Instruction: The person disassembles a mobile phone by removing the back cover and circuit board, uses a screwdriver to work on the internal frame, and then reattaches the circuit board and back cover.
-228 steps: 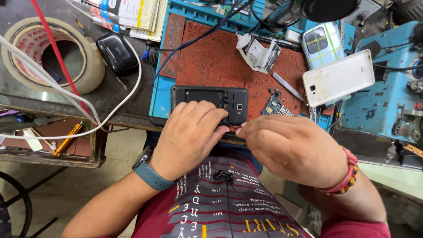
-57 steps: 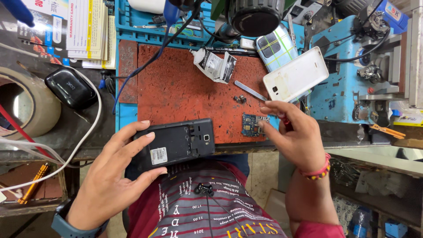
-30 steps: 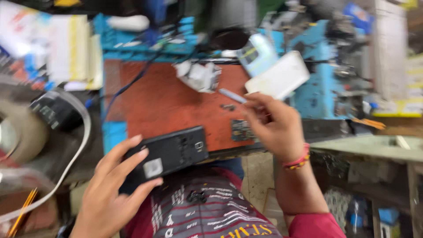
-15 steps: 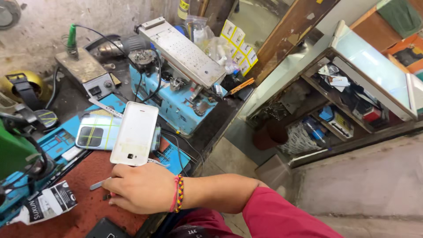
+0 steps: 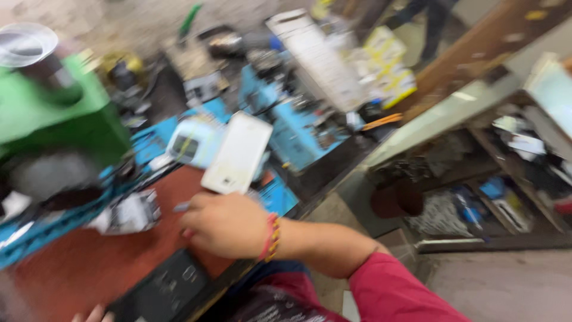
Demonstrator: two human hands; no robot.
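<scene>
On the red mat (image 5: 77, 268) of the cluttered table, the right hand (image 5: 229, 225) rests knuckles up, fingers curled together near a thin grey tool (image 5: 182, 207); blur hides whether they pinch it. Just above the hand lies a white phone (image 5: 237, 153), face down and tilted, partly over a pale blue device (image 5: 192, 140). A dark opened phone (image 5: 164, 289) sits at the mat's near edge, with only the fingertips of the left hand (image 5: 92, 314) showing beside it, so I cannot tell their grip. A crumpled white part (image 5: 128, 211) lies left of the right hand. A green machine (image 5: 53, 116) crowds the far left, blue equipment (image 5: 298, 128) stands behind.
</scene>
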